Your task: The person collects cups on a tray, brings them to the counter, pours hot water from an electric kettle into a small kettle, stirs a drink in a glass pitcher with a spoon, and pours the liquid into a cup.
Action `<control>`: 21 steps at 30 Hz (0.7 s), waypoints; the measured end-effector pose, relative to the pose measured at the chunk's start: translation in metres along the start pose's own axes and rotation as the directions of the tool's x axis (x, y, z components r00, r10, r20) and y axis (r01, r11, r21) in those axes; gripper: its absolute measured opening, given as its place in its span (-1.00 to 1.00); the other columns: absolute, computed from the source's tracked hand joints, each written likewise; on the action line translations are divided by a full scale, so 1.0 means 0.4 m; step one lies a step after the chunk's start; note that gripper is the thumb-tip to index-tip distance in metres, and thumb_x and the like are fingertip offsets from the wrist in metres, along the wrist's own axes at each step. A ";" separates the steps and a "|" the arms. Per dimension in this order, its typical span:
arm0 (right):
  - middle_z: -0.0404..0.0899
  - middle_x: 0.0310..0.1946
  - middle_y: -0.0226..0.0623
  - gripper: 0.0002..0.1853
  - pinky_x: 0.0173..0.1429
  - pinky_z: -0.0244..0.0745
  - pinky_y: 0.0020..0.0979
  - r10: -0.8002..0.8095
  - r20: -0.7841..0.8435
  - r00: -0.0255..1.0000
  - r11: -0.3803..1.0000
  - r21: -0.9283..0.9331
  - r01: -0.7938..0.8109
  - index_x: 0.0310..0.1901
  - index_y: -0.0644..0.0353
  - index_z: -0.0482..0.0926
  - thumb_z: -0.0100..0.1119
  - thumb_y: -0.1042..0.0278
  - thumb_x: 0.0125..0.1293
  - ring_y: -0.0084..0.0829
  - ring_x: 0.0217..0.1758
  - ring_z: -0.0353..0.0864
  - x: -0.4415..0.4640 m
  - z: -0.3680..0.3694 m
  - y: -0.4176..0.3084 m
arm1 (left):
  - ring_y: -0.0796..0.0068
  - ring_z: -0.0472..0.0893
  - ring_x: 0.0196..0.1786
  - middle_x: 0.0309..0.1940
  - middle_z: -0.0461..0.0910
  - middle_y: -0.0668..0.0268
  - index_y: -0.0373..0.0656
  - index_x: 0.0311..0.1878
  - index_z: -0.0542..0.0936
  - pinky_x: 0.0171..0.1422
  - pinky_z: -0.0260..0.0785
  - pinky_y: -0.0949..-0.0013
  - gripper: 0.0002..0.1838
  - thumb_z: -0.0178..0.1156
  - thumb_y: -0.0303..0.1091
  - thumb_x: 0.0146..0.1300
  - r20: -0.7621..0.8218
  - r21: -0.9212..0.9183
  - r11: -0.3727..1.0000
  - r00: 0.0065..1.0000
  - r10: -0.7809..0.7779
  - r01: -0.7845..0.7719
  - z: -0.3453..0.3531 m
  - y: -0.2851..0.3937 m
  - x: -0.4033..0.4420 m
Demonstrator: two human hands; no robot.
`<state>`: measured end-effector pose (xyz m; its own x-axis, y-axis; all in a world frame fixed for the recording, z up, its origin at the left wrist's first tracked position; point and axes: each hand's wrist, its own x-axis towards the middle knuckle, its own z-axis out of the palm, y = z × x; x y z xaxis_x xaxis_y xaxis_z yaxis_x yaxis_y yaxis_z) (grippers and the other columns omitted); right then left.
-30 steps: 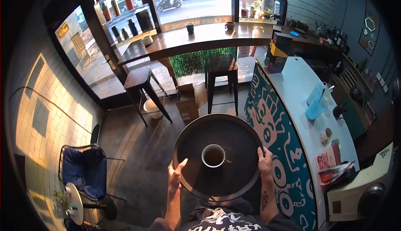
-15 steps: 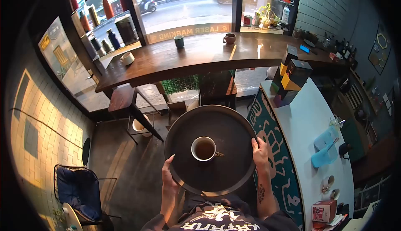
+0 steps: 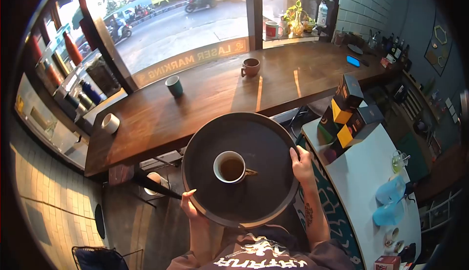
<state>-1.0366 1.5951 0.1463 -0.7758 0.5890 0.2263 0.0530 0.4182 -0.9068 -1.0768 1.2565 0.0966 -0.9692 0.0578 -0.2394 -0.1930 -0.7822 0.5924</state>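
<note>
A round dark tray is held level in front of my body. My left hand grips its near left rim, the thumb lying over the edge. On the opposite side my right hand clasps the rim, thumb on top; the fingers beneath are mostly hidden. Left of the tray's middle stands an upright white cup with brown liquid inside and its handle pointing right. Neither hand touches the cup.
Ahead runs a long wooden counter carrying a white cup, a green cup and a brown mug. To the right, a white table bears black-and-yellow boxes. A stool and a chair are at left.
The wooden counter and its cups appear closer, and the view has turned. Both hands still hold the tray, and the cup on it sits slightly farther left in view.
</note>
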 end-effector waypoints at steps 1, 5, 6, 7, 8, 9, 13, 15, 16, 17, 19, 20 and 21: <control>0.32 -0.65 -0.06 -0.69 -0.40 0.24 -0.26 -0.009 -0.004 1.000 0.993 -0.119 0.008 -0.44 0.38 0.36 0.05 0.33 0.40 -0.33 -0.59 0.29 0.034 0.013 0.001 | 0.20 0.63 -0.10 -0.16 0.63 0.15 -0.20 -0.19 0.60 0.03 0.52 0.18 -0.68 0.14 -0.14 0.14 -0.024 0.048 0.998 0.999 -0.036 0.037 0.048 0.010 0.023; 0.47 -0.52 0.20 -0.71 -0.35 0.30 -0.08 0.075 -0.051 0.996 0.956 -0.279 -0.086 -0.42 0.38 0.40 0.08 0.32 0.36 0.22 -0.39 0.50 0.151 0.063 -0.032 | 0.22 0.64 -0.11 -0.18 0.65 0.18 -0.22 -0.14 0.59 0.05 0.50 0.22 -0.68 0.10 -0.21 0.14 -0.104 0.125 0.987 0.991 -0.086 0.099 0.144 0.011 0.149; 0.47 -0.52 0.20 -0.71 -0.35 0.30 -0.08 0.076 -0.051 0.996 0.957 -0.276 -0.087 -0.42 0.38 0.40 0.08 0.32 0.36 0.22 -0.39 0.50 0.177 0.075 -0.030 | 0.23 0.64 -0.10 -0.17 0.65 0.19 -0.21 -0.12 0.59 0.05 0.50 0.23 -0.68 0.09 -0.21 0.15 -0.131 0.083 0.985 0.981 -0.140 0.152 0.164 0.014 0.172; 0.47 -0.53 0.20 -0.72 -0.37 0.31 -0.05 0.058 -0.032 0.998 0.960 -0.274 -0.065 -0.43 0.37 0.40 0.09 0.33 0.35 0.23 -0.37 0.51 0.206 0.088 -0.026 | 0.22 0.63 -0.07 -0.12 0.64 0.19 -0.22 -0.07 0.57 0.06 0.48 0.23 -0.66 0.10 -0.22 0.16 -0.203 0.152 0.981 0.975 -0.087 0.119 0.186 0.016 0.184; 0.47 -0.54 0.21 -0.72 -0.38 0.31 -0.03 0.040 -0.011 0.999 0.962 -0.271 -0.041 -0.45 0.36 0.39 0.11 0.34 0.34 0.24 -0.36 0.52 0.232 0.101 -0.022 | 0.22 0.63 -0.07 -0.12 0.64 0.19 -0.22 -0.07 0.57 0.06 0.48 0.23 -0.66 0.10 -0.22 0.16 -0.201 0.154 0.982 0.976 -0.081 0.113 0.197 0.023 0.202; 0.47 -0.54 0.21 -0.72 -0.38 0.31 -0.03 0.037 -0.006 0.999 0.963 -0.268 -0.037 -0.45 0.36 0.39 0.11 0.34 0.34 0.24 -0.36 0.52 0.254 0.111 -0.019 | 0.22 0.63 -0.06 -0.11 0.64 0.19 -0.22 -0.05 0.56 0.06 0.48 0.23 -0.65 0.10 -0.22 0.17 -0.172 0.222 0.969 0.983 -0.066 0.104 0.204 0.026 0.215; 0.50 -0.59 0.17 -0.70 -0.41 0.39 0.00 -0.076 0.109 0.991 0.879 -0.462 0.119 -0.50 0.31 0.40 0.14 0.31 0.32 0.22 -0.46 0.53 0.341 0.156 -0.021 | 0.22 0.63 -0.05 -0.09 0.64 0.19 -0.24 0.00 0.55 0.08 0.48 0.21 -0.64 0.10 -0.25 0.19 -0.173 0.267 0.963 0.985 0.001 0.046 0.212 0.031 0.259; 0.56 -0.58 0.11 -0.67 -0.40 0.49 -0.01 -0.139 0.163 0.977 0.770 -0.602 0.210 -0.52 0.30 0.47 0.15 0.25 0.32 0.15 -0.51 0.58 0.376 0.173 -0.036 | 0.22 0.63 -0.05 -0.08 0.64 0.18 -0.24 0.00 0.55 0.08 0.49 0.21 -0.65 0.10 -0.27 0.19 -0.191 0.286 0.958 0.980 0.050 0.007 0.224 0.034 0.277; 0.56 -0.58 0.11 -0.67 -0.40 0.49 -0.01 -0.144 0.186 0.972 0.774 -0.590 0.228 -0.52 0.30 0.47 0.15 0.25 0.32 0.15 -0.51 0.58 0.395 0.178 -0.041 | 0.21 0.63 -0.03 -0.07 0.63 0.17 -0.25 0.02 0.54 0.10 0.49 0.20 -0.64 0.10 -0.27 0.20 -0.235 0.216 0.975 0.972 0.009 0.043 0.222 0.034 0.287; 0.58 -0.57 0.10 -0.68 -0.39 0.51 -0.04 -0.120 0.276 0.954 0.734 -0.622 0.272 -0.49 0.31 0.51 0.15 0.23 0.32 0.13 -0.50 0.60 0.419 0.179 -0.043 | 0.20 0.62 -0.01 -0.06 0.63 0.15 -0.26 0.03 0.54 0.11 0.48 0.19 -0.64 0.09 -0.27 0.21 -0.277 0.140 0.987 0.960 -0.035 0.077 0.219 0.030 0.295; 0.61 -0.52 0.09 -0.67 -0.34 0.57 -0.09 -0.087 0.401 0.912 0.659 -0.664 0.354 -0.41 0.32 0.59 0.15 0.17 0.32 0.08 -0.43 0.65 0.476 0.178 -0.054 | 0.20 0.62 0.00 -0.04 0.63 0.14 -0.27 0.04 0.53 0.12 0.48 0.18 -0.63 0.08 -0.28 0.22 -0.332 0.045 0.995 0.941 -0.070 0.090 0.225 0.012 0.306; 0.61 -0.49 0.12 -0.66 -0.30 0.56 -0.07 -0.088 0.439 0.894 0.659 -0.648 0.383 -0.39 0.31 0.59 0.16 0.14 0.31 0.07 -0.36 0.66 0.511 0.174 -0.065 | 0.18 0.62 0.01 -0.04 0.63 0.13 -0.27 0.05 0.53 0.13 0.48 0.17 -0.63 0.07 -0.26 0.24 -0.327 -0.056 0.994 0.939 -0.111 0.098 0.232 0.000 0.311; 0.61 -0.48 0.10 -0.67 -0.28 0.55 -0.06 -0.090 0.430 0.898 0.683 -0.630 0.370 -0.37 0.30 0.58 0.18 0.14 0.30 0.08 -0.35 0.66 0.552 0.174 -0.065 | 0.17 0.62 0.02 -0.03 0.62 0.12 -0.28 0.06 0.52 0.15 0.47 0.16 -0.62 0.05 -0.25 0.26 -0.315 -0.157 0.982 0.937 -0.149 0.104 0.240 -0.013 0.312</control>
<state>-1.2532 1.6662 0.1952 -0.9721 0.1941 0.1318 0.1451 0.9389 -0.3120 -1.2116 1.3273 0.1377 -0.8314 -0.0243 -0.5551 -0.2663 -0.8594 0.4364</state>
